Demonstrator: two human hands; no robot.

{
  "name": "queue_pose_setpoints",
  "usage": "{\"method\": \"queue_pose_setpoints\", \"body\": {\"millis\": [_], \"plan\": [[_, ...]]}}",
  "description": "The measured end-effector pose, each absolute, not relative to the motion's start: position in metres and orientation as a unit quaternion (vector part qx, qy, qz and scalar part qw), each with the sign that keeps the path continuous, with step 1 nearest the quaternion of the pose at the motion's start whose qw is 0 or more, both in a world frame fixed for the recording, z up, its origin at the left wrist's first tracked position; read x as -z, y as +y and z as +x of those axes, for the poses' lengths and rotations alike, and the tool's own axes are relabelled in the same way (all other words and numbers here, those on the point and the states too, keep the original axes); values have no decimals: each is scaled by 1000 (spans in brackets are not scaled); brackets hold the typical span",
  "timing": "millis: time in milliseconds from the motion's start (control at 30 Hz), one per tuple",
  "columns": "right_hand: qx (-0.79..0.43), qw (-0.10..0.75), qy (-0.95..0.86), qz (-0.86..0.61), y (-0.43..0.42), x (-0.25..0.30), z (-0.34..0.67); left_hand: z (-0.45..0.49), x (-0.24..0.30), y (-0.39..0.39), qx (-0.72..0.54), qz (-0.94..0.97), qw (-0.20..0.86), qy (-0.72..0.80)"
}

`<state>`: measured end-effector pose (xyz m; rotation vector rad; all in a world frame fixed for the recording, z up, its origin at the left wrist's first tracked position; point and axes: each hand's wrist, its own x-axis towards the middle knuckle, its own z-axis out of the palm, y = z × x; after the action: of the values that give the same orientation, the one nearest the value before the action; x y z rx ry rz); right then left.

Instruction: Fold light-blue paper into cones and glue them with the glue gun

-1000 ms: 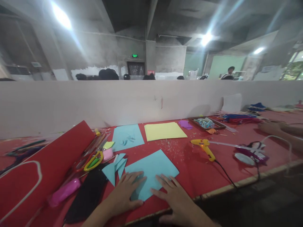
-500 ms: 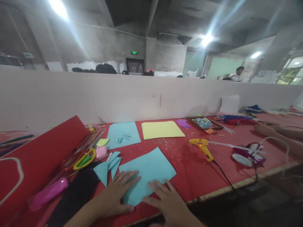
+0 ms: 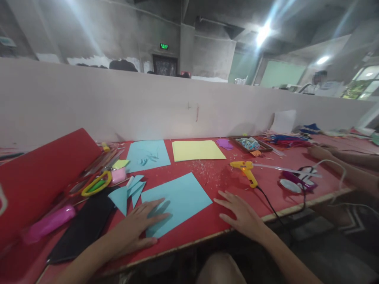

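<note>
In the head view, several pointed light-blue paper pieces [image 3: 119,198] look already shaped; the flat, straight-edged light-blue paper sheet [image 3: 180,201], lying on the red tabletop [image 3: 204,223], seems left to work, with no crease discernible. The left hand [image 3: 140,223] spreads over its left side; the right hand [image 3: 244,216], fingers spread, hovers empty just beside its right corner.

Left of the hot-glue gun [image 3: 245,170], the left hand [image 3: 145,223] hides part of the blue paper sheet [image 3: 180,201]. Farther left of the gun, the picture's edge cuts off the red board [image 3: 53,169]. Right of it, a co-worker's forearms [image 3: 355,175] run out of view, the hands blurred. Just beyond it, scraps [image 3: 248,142] in the tray [image 3: 268,149] are too small to tell apart.
</note>
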<state>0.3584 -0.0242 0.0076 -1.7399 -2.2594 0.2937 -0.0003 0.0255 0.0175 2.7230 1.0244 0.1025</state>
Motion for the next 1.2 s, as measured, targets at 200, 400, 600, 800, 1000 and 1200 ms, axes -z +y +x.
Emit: {"method": "queue_pose_setpoints", "body": {"millis": [200,400,600,800,1000,1200], "plan": [[-84,130,-769,-621,-28,-6,354,1,-18,10,-29,939,73,334],[-55,139,-761,-632,-31,-3,350,-5,-14,-7,-10,942,74,327],[-43,154,-762,-627,-30,2,351,-14,-8,-22,-48,943,74,322],[-19,252,-791,-557,-45,-11,324,-17,-7,-31,-130,953,-57,268],[20,366,-823,-433,-51,-48,269,-8,-46,-25,-206,902,-267,269],[134,427,-820,-357,-21,-82,228,54,-103,-14,-309,871,-246,292]]}}
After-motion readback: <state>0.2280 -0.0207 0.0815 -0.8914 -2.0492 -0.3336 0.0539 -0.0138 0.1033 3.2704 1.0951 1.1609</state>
